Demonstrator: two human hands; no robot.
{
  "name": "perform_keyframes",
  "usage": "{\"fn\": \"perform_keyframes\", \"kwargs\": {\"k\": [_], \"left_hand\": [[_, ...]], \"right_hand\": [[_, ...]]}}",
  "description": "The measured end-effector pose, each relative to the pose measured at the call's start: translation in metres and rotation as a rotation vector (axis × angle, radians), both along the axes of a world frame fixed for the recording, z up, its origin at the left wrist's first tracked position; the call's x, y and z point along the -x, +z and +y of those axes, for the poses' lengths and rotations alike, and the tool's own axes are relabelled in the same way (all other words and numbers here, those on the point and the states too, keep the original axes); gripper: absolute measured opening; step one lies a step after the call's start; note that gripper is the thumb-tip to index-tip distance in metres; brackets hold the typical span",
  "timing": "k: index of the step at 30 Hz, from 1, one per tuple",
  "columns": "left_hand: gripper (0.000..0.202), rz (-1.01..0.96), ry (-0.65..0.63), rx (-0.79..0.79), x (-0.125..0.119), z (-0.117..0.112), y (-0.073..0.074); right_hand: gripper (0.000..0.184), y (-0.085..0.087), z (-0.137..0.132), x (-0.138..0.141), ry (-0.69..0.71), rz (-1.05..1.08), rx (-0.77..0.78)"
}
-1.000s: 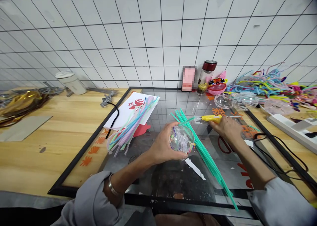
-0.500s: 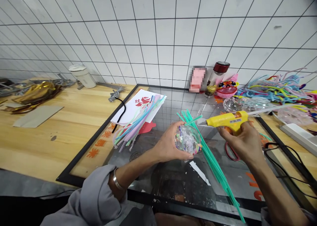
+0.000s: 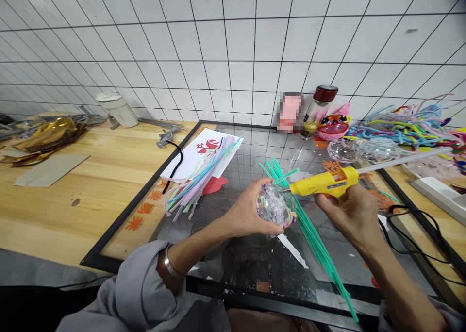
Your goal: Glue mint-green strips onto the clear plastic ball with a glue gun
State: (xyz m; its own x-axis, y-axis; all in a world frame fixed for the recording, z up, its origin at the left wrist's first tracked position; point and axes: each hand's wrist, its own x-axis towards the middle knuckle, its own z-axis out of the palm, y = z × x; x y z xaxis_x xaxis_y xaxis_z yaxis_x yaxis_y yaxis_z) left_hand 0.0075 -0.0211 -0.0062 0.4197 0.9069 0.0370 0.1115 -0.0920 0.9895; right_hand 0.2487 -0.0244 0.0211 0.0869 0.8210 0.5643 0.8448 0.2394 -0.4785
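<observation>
Above the glass worktop (image 3: 251, 266), between front and back edges, our right hand (image 3: 351, 209) is gripping the yellow glue gun (image 3: 324, 183), our left hand (image 3: 247, 209) cupping the clear ball (image 3: 275, 206); we should be bracing it, squeezing lightly, holding the nozzle (image 3: 287, 190) still.

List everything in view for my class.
Glue gun: one, yellow, centre right
Ball: one, clear, centre
Straight sticks: one bundle, green, centre
Paper: one, white and red, centre left
Pastel sticks: one bundle, mixed, over paper
Strip: one, white, lower centre
Jar: one, clear, red lid, back
Blurred block: one, pink, by jar
Figure: one, pink, back right
Fuzzy sticks: one pile, multicoloured, far right
Power strip: one, white, right
Cup: one, white, back left
Foil: one heap, gold, left
Card: one, grey, left
Glass panel: one, black frame, centre
Table: one, light wood, beneath
Wall: one, white tiled, back
Left hand: one, around ball
Right hand: one, gripping glue gun
</observation>
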Motion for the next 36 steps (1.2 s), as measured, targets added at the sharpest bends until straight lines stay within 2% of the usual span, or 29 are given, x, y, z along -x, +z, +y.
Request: {"fn": "perform_keyframes", "kwargs": {"k": [11, 20, 28, 36], "left_hand": [[0.103, -0.122, -0.050, 0.066, -0.0008, -0.0004, -0.0044], [0.106, -0.045, -0.019, 0.057, 0.0001, -0.0009, 0.0011], [0.106, -0.154, -0.055, 0.121, -0.0013, -0.0020, -0.0029], [0.106, -0.113, -0.055, 0.089, 0.0000, -0.0013, -0.0009]], "right_hand": [[0.024, -0.0001, 0.0013, 0.0044, 0.018, 0.018, 0.049], [0.030, 0.0001, 0.0037, 0.0047, -0.019, 0.002, -0.010], [0.028, -0.0027, 0.0032, 0.0035, -0.048, 0.025, 0.073], [0.029, -0.0025, 0.0028, 0.0034, -0.068, 0.044, 0.093]]}}
